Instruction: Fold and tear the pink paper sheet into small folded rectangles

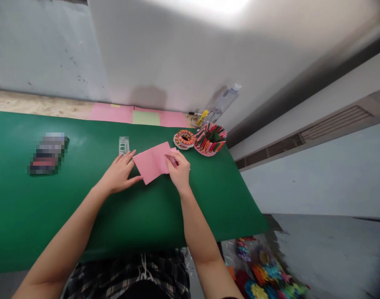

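A sheet of pink paper (151, 162) with a faint crease lies on the green table. My right hand (179, 167) pinches its right side between thumb and fingers; more pink paper (175, 152) shows just behind those fingers. At the left edge of the sheet, my left hand (120, 171) rests with spread fingers, its thumb by the lower left corner. Past those fingertips lies a clear ruler (124, 144) with cut-out holes, its near end partly hidden by the hand.
Beyond the paper stand a folded-paper ring (184, 139) and a round holder of folded strips (210, 139). A clear bottle (224, 101) leans by the wall. At left lies a blurred-out object (48, 153) on the green table (115, 220). Colourful paper pieces (267, 274) lie below, right.
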Demonstrator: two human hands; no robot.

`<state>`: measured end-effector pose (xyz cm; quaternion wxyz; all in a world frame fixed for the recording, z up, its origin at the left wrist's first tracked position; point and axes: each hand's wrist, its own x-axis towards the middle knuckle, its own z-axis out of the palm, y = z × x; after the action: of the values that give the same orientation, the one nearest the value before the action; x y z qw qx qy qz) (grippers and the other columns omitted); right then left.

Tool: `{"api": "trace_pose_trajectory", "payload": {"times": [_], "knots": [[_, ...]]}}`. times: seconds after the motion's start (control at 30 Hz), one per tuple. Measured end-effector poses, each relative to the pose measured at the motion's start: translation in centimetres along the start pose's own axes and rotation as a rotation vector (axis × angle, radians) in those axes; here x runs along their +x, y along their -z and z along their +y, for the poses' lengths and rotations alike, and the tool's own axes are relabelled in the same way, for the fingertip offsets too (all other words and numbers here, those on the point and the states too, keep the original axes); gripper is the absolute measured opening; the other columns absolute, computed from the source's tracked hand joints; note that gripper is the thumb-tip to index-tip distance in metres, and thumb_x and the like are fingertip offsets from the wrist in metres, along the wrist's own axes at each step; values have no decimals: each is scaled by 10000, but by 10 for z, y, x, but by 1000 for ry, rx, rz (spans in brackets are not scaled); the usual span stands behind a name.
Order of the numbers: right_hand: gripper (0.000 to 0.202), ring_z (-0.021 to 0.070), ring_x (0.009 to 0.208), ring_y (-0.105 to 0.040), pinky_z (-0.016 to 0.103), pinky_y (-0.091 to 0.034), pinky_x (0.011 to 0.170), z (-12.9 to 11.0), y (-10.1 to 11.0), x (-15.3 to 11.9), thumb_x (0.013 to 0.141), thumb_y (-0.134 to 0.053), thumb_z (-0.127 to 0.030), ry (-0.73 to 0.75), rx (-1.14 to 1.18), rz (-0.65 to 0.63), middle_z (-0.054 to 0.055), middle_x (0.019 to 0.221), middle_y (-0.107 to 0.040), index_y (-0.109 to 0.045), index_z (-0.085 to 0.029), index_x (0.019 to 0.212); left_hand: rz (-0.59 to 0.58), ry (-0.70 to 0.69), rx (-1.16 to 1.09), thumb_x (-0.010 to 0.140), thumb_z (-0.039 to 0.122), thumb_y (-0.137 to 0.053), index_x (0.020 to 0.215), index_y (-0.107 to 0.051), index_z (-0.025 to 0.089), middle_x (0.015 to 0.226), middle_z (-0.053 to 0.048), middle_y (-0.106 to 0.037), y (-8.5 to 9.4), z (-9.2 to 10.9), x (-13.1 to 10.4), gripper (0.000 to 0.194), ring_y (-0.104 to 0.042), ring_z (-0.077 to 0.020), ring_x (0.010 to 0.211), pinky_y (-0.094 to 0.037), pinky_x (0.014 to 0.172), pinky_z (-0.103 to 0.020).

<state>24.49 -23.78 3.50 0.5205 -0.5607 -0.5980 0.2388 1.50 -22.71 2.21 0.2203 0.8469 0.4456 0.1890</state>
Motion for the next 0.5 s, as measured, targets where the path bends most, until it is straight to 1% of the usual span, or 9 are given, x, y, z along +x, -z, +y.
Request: {"api": "trace_pose_trajectory", "payload": {"times": [0.03, 0.07, 0.1, 0.17, 0.23, 0.33, 0.43, 0.5], "knots": [[172, 187, 874, -608, 363, -473, 853, -1, 2, 0, 766, -542, -196, 24, -16, 21, 46, 894, -663, -684, -218, 862, -81, -17, 125, 724, 626, -580, 1419, -309, 140, 1511, -190, -225, 3, -5, -1, 890, -168, -383, 1392, -129, 1110, -557], [165, 187, 888, -610, 367, -469, 872, -1, 3, 0, 753, -559, -192, 48, -27, 37, 43, 893, -666, -680, -214, 862, -153, -15, 208, 662, 652, -623, 1441, -263, 138, 1528, -182, -171, 6, -10, -2, 1001, -99, -386, 1404, -113, 1118, -549], [163, 187, 894, -612, 369, -467, 884, -1, 4, 0, 744, -568, -186, 67, -36, 48, 39, 892, -668, -677, -210, 863, -211, -1, 258, 623, 660, -648, 1462, -203, 138, 1538, -175, -119, 8, -15, -3, 1083, -56, -380, 1408, -128, 1122, -531], [164, 184, 889, -616, 368, -471, 885, -1, 6, 0, 739, -573, -175, 83, -53, 56, 37, 888, -671, -671, -203, 867, -254, 59, 304, 612, 648, -655, 1474, -139, 109, 1540, -185, -75, 11, -25, -4, 1141, -30, -372, 1409, -146, 1126, -511], [170, 183, 890, -618, 365, -478, 878, 0, 6, 0, 738, -569, -165, 82, -70, 49, 37, 892, -670, -664, -202, 874, -284, 107, 294, 634, 628, -644, 1470, -143, 85, 1535, -199, -80, 11, -33, -4, 1115, -57, -361, 1410, -160, 1129, -496], [195, 183, 892, -616, 353, -486, 865, 1, 4, 0, 730, -556, -145, 94, -113, 26, 44, 905, -657, -652, -196, 892, -304, 138, 258, 672, 585, -631, 1456, -205, 83, 1536, -191, -94, 10, -40, -3, 1024, -90, -336, 1413, -186, 1132, -470], [219, 191, 905, -606, 350, -488, 865, 2, 3, -1, 731, -539, -136, 119, -210, -11, 66, 929, -635, -643, -178, 918, -277, 108, 268, 691, 550, -628, 1438, -259, 70, 1526, -192, -159, 10, -39, -3, 962, -140, -310, 1413, -220, 1131, -429], [233, 203, 927, -598, 359, -484, 877, 3, 2, -1, 737, -527, -138, 119, -276, -42, 80, 950, -625, -639, -169, 940, -245, 60, 312, 694, 549, -625, 1427, -287, 63, 1506, -204, -227, 10, -36, -3, 942, -191, -317, 1401, -227, 1129, -425]]}}
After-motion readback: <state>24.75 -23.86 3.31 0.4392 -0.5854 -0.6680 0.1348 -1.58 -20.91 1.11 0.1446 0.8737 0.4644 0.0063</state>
